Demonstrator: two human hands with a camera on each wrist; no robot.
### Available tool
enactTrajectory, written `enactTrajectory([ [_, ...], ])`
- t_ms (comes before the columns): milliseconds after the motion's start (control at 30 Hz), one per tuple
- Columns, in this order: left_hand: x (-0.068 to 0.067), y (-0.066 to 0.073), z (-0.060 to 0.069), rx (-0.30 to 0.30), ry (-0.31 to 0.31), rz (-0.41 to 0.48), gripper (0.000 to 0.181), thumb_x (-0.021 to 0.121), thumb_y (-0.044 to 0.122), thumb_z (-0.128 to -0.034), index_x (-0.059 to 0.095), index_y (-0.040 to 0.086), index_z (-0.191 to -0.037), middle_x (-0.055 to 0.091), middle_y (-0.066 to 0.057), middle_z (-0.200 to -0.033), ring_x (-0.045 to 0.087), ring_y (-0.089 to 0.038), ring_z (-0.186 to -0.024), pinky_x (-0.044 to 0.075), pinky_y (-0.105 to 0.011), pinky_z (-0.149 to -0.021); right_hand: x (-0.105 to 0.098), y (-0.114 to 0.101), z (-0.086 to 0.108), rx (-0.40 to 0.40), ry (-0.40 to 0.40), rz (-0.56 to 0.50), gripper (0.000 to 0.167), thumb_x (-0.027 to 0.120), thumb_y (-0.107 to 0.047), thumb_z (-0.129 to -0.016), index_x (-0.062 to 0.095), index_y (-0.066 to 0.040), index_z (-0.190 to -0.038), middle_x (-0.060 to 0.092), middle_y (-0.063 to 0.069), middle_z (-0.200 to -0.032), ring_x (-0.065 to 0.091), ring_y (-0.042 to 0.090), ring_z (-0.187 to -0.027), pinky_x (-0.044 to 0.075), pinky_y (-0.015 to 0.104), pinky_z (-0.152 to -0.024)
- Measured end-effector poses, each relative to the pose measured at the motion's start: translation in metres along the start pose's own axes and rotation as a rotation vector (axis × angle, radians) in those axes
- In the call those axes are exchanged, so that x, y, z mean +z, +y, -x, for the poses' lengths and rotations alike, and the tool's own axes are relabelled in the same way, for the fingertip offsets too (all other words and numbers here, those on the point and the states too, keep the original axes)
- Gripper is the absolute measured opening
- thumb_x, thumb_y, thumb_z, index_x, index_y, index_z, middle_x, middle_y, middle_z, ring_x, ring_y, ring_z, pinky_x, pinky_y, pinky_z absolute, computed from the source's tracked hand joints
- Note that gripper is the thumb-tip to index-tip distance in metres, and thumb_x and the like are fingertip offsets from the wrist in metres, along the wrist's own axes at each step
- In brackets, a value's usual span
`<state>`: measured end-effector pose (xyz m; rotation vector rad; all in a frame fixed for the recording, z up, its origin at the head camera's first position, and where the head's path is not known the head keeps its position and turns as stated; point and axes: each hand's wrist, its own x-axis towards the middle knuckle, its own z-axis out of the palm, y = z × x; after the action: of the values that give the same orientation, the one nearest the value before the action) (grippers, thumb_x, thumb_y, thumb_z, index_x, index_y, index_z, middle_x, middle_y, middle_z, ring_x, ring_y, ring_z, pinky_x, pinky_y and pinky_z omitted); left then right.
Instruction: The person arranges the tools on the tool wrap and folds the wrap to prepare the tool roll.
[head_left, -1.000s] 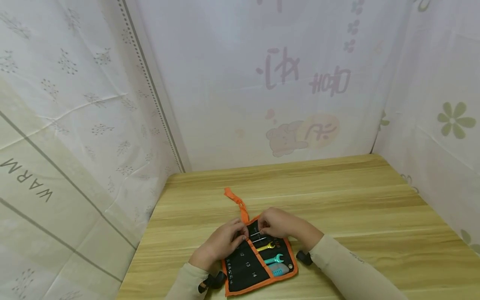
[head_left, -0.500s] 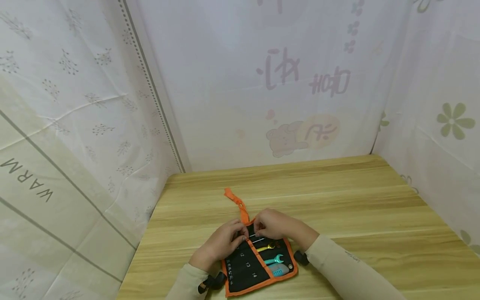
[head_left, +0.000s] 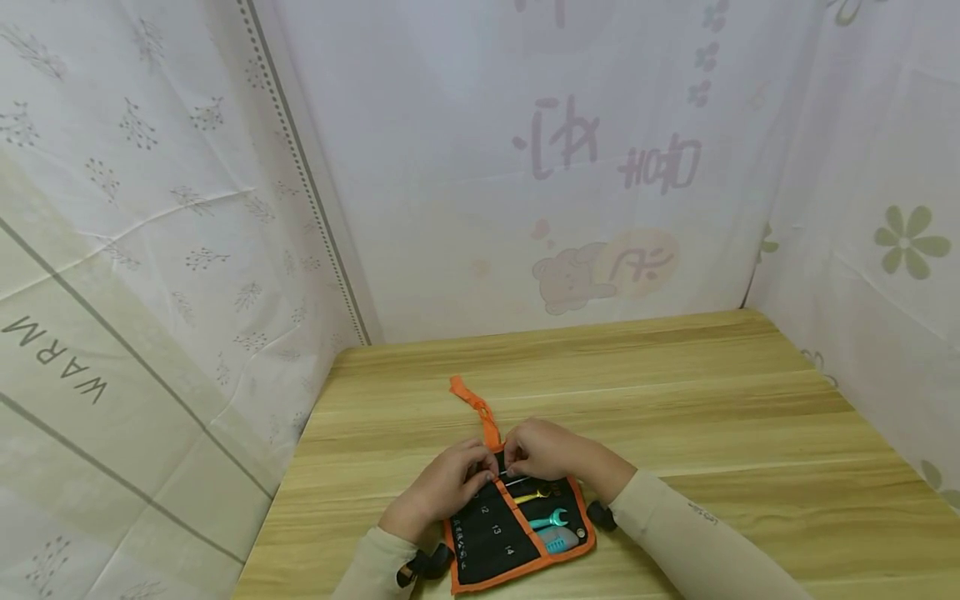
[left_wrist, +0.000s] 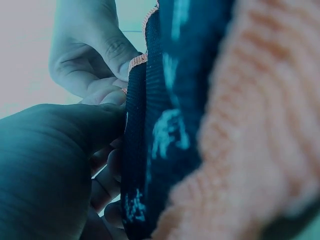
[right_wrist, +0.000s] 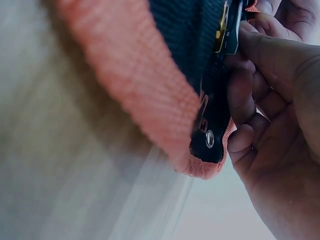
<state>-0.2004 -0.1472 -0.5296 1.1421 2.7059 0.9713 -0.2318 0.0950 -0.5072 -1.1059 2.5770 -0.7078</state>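
A black tool pouch [head_left: 480, 554] with orange edging lies unfolded on the table, its pockets printed with numbers. My left hand [head_left: 448, 483] pinches the orange pocket edge near the top. Just to its right, my right hand [head_left: 546, 450] pinches a thin silver tool whose shaft runs into the pocket; its kind is mostly hidden by the fingers. Below it another slim silver shaft [head_left: 517, 481] sticks out. Farther down sit a yellow open-end wrench [head_left: 534, 496], a teal open-end wrench [head_left: 551, 519] and a grey-and-teal handle [head_left: 558, 539]. Both hands nearly meet in the left wrist view.
An orange tie strap [head_left: 476, 404] stretches from the pouch's top across the wooden table [head_left: 637, 375]. Printed cloth [head_left: 450, 208] hangs behind the table and along both sides. A metal eyelet [right_wrist: 210, 139] shows at the pouch's corner.
My right hand has slid left toward my left hand, and less of the silver tool shows between them. The left hand and pouch have stayed almost still.
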Motion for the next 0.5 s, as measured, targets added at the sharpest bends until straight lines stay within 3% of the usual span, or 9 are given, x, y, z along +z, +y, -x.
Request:
enactTrajectory([
  [500,0.0003,0.0022,-0.0001,-0.023,0.021,-0.004,0.012,0.072,0.019,-0.102,0.07,0.031,-0.101,0.056,0.017,-0.097,0.051,-0.001,-0.074,0.048,-0.022,-0.066,-0.0001,-0.0012,0.0033,0.008,-0.014,-0.008,0.012,0.077,-0.016,-0.098,0.079,-0.025,-0.091,0.065,-0.02,-0.084,0.06,-0.002,-0.07,0.052,0.021,-0.066],
])
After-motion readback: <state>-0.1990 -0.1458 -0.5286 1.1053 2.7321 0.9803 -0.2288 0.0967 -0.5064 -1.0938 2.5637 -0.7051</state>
